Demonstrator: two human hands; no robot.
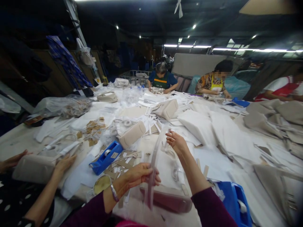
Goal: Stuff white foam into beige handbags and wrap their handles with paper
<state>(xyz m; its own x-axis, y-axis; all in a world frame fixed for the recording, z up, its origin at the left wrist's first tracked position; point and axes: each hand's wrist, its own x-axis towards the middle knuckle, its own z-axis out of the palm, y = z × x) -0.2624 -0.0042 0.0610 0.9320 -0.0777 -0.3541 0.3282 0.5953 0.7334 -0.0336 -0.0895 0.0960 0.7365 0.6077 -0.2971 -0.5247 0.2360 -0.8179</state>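
A long, translucent whitish strip (156, 148) runs in a curve in front of me. My left hand (140, 175) is closed around its lower middle, thumb on the near side. At the strip's upper end is my right hand (177, 142), its thumb and forefinger pinching the tip while the other fingers curl loosely. Below the strip lies a pale beige handbag (170, 201), its base toward me and looking reddish-brown in shade. White wrapping covers part of the bag, and a wrapped handle or strap (178, 175) rests on top.
Blue tape dispensers stand at left (106, 157) and right (233, 201). A tape roll (102, 184) sits near my left wrist. A co-worker's hands (65, 164) hold another bag (35, 167). More bags, white sheets (227, 132) and brown scraps (94, 127) cover the table; several people work opposite.
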